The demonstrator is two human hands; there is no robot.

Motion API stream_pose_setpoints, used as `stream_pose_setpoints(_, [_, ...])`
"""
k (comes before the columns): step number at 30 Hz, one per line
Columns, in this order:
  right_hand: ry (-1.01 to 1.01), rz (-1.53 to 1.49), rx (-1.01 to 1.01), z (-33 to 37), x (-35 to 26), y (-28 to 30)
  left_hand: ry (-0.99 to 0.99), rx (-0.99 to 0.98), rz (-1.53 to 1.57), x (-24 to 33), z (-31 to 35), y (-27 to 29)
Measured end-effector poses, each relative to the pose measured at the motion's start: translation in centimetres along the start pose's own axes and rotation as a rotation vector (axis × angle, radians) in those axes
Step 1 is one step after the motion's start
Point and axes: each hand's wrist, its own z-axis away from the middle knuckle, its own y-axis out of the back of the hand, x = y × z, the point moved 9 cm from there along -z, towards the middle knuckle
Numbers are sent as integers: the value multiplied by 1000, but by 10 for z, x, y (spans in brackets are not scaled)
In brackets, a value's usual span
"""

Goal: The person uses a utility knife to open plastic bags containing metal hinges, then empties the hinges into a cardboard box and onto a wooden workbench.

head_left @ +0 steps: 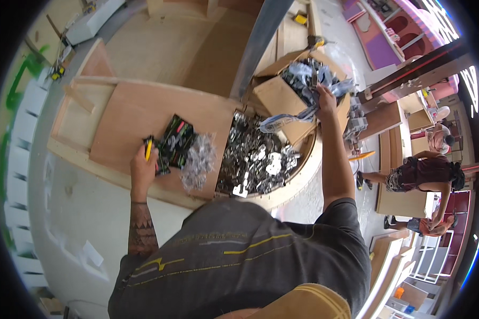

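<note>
My left hand (143, 162) is closed around a slim yellow tool (148, 149), too small to name surely. Right beside it lie black packets (176, 139) with green and pink marks, on a brown wooden panel. Crumpled clear plastic wrappers (198, 159) are heaped against the packets. My right hand (326, 101) reaches to the opening of a cardboard box (290, 106), its fingers closed on a clear plastic bag (285, 121) that trails over the flap. Inside the box are dark metal pieces in bluish plastic (303, 77). Between my hands, shiny metal hardware pieces (258, 154) fill a recess.
A curved wooden frame (298, 183) borders the recess. A grey metal beam (261, 48) slants past the box. Yellow tools (300, 19) lie behind it. Two people (428, 173) work at the right among wooden cabinets (404, 204). Pink and purple furniture stands at the far right.
</note>
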Motion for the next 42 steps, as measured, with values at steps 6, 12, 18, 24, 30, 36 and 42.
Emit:
stream_pose_setpoints(6, [9,248,-447,124,51,-77,61,-59,115,18,-6,-11])
stream_pose_setpoints(12, [17,1035,-460,143,123,-54,-37,-132,211,34,-10,-31])
stream_pose_setpoints(18, [374,1131,-348,162,47,-78,-7,-99,86,22,-14,-26])
stream_pose_setpoints(24, [1070,607,539,114,-174,-6,46,-52,-154,-24,-15,-11])
stream_pose_setpoints(30, [1303,518,871,49,-193,23,164,-50,8,-28,-1,-20])
stream_pose_setpoints(36, [895,1147,213,-82,-21,16,134,-15,74,-20,-3,-22])
stream_pose_setpoints(42, [401,1558,-74,-88,71,-9,214,33,41,5,8,3])
